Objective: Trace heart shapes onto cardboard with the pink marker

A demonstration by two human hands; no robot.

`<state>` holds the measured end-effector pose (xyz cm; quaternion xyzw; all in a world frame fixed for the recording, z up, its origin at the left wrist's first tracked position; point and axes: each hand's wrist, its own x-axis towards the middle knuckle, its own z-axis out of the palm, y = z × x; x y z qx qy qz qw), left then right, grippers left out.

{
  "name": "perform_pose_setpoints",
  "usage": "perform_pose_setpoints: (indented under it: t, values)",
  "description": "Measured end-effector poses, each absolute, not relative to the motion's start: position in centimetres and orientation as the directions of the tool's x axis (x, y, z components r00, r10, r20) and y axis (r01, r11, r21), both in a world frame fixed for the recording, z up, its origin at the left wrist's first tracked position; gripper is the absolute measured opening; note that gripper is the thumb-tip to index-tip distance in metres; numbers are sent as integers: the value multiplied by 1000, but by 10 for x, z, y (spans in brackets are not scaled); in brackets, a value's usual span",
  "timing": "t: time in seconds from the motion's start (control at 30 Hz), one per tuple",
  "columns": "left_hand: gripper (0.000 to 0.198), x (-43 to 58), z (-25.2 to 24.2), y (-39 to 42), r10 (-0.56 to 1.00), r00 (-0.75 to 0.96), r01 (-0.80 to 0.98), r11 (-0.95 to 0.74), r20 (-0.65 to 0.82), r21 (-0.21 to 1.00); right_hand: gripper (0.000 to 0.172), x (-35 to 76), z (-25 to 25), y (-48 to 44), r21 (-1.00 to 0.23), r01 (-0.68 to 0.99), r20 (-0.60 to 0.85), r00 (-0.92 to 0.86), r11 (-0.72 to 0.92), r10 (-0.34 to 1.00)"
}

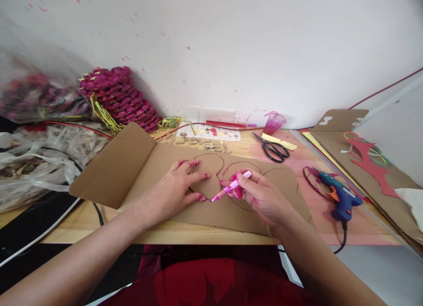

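My left hand (183, 184) lies with fingers spread on a long piece of brown cardboard (158, 165). Under its fingers is a rounded, heart-like shape (208, 165) edged in dark red; I cannot tell whether it is a loose piece or only an outline. My right hand (257, 191) grips a pink-stained white marker (231, 186), its tip down at the lower point of that shape. More curved dark red outlines run across the cardboard beneath and beyond my right hand. Pink stains cover the fingertips of both hands.
Black-handled scissors (274, 149) lie behind the cardboard, near a pink cup (274, 122). A blue glue gun (340, 195) rests at the right. Peanuts (211, 145) line the back, with stacked magenta peanut-like pieces (122, 98) and plastic bags (66, 143) at the left.
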<state>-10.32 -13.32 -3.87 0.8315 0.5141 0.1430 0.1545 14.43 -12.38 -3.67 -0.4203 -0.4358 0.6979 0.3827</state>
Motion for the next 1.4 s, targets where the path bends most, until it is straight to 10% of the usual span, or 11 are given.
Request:
perform_pose_setpoints:
  t: [1.4]
  values:
    - [45,-100,-33,-130,875,478,858,-447,-76,252,34,163,-30,-120,-934,-254,-201,-201,-250,959]
